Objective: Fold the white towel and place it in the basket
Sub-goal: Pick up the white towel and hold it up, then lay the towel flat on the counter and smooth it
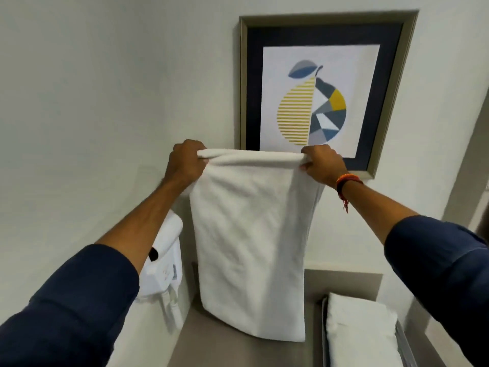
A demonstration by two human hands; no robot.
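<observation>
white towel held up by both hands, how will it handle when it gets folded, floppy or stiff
Probably floppy: the white towel hangs straight down from the left hand and right hand, with its top edge bunching in each grip. It looks thick and soft, so folds should hold loosely rather than crease sharply. It likely won't slip, given the nubby surface.

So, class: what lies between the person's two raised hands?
In the head view, the bunched top edge of the white towel spans from the left hand to the right hand. Both grip it; the rest hangs below.
</observation>
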